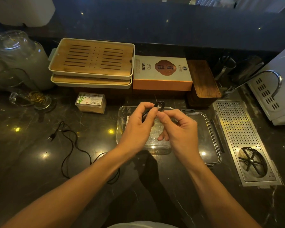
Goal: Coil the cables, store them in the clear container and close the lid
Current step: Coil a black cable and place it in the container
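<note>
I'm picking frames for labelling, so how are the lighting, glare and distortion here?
Head view: dim, warm light; bright ceiling-light glints on the dark countertop and on the clear container; wide-angle bending curves the edges; the left hand and right hand holding the coiled black cable are fairly sharp.

A tea-bar counter of dark marble [31, 162]: stacked bamboo tea trays [92, 60], recessed glass rinser [247, 142], curved faucet [275, 79].

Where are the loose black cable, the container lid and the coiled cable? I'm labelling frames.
loose black cable [67, 142]: head view, mid-run on counter.
container lid [209, 137]: head view, clear panel.
coiled cable [159, 105]: head view, top loop.
</note>
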Available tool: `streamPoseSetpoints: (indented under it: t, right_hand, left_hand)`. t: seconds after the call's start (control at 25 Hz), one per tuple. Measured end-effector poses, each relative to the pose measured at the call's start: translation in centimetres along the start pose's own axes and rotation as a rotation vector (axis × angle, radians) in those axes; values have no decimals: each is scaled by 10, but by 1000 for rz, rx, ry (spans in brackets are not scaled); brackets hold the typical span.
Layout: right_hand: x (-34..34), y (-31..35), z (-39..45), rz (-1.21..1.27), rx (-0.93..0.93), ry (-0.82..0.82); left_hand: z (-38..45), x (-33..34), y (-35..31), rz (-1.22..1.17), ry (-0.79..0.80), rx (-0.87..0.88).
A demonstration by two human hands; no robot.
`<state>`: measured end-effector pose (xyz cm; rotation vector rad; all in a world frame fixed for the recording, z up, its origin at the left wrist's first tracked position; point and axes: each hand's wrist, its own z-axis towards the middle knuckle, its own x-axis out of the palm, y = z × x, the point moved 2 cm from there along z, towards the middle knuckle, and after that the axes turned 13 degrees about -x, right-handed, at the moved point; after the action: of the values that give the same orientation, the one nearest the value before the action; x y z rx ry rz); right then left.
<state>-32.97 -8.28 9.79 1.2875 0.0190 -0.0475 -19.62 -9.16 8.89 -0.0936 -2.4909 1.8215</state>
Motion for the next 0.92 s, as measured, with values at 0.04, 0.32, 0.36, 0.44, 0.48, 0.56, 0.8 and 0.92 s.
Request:
streamPoseSetpoints:
  t: [0.04, 0.32, 0.36, 0.44, 0.48, 0.56, 0.8, 0.92]
  right_hand:
    - [0, 0, 2, 21, 29, -24]
    - [-6, 6, 14, 314, 366, 44]
    - [-8, 6, 16, 364, 422, 62]
    - [-9, 6, 20, 421, 519, 88]
    - [-10, 5, 21, 428, 557, 96]
    - [-12, 3, 22, 422, 610, 109]
    - [-16, 1, 20, 459, 744, 152]
    - [-14, 1, 19, 494, 772, 140]
  left_hand:
    - [-1, 2, 0, 33, -2, 16]
    - [-6, 4, 0, 147, 15, 128]
    - [-6, 4, -1, 154, 21, 150]
    - [-7, 5, -3, 169, 26, 189]
    - [-8, 6, -3, 178, 27, 203]
    - [-8, 6, 1, 179, 34, 204]
    - [-6, 11, 13, 158, 42, 189]
    - [-4, 10, 14, 182, 48, 221]
